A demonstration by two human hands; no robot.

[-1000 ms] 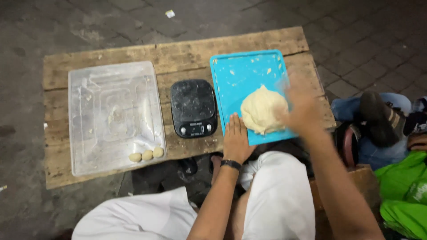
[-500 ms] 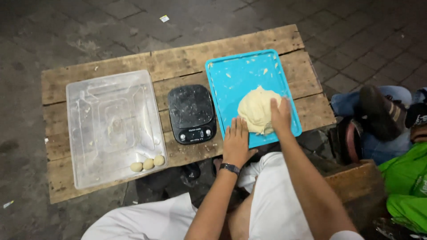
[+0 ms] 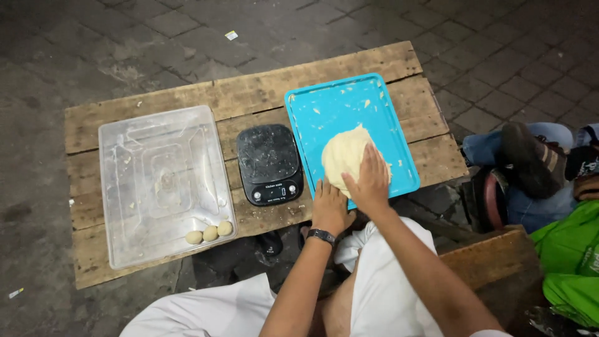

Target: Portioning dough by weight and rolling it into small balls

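A pale lump of dough [image 3: 342,156] lies on a turquoise tray [image 3: 337,103] at the right of a low wooden table [image 3: 249,93]. My right hand [image 3: 369,180] rests flat on the dough's near right side, fingers pressed into it. My left hand [image 3: 329,206], with a dark watch at the wrist, lies flat at the tray's near edge, touching the dough's lower left. A black kitchen scale [image 3: 269,162] sits just left of the tray. Three small dough balls [image 3: 209,233] lie in the near corner of a clear plastic tub [image 3: 150,156] at the left.
The table stands on dark paving stones. My knees in white trousers [image 3: 387,293] are below the table's near edge. At the right another person's leg in jeans with a dark shoe [image 3: 527,156] and a green bag [image 3: 571,262] lie close to the table.
My right hand came down from a blurred position over the tray's right side and now lies on the dough. My left hand stayed at the tray's near edge.
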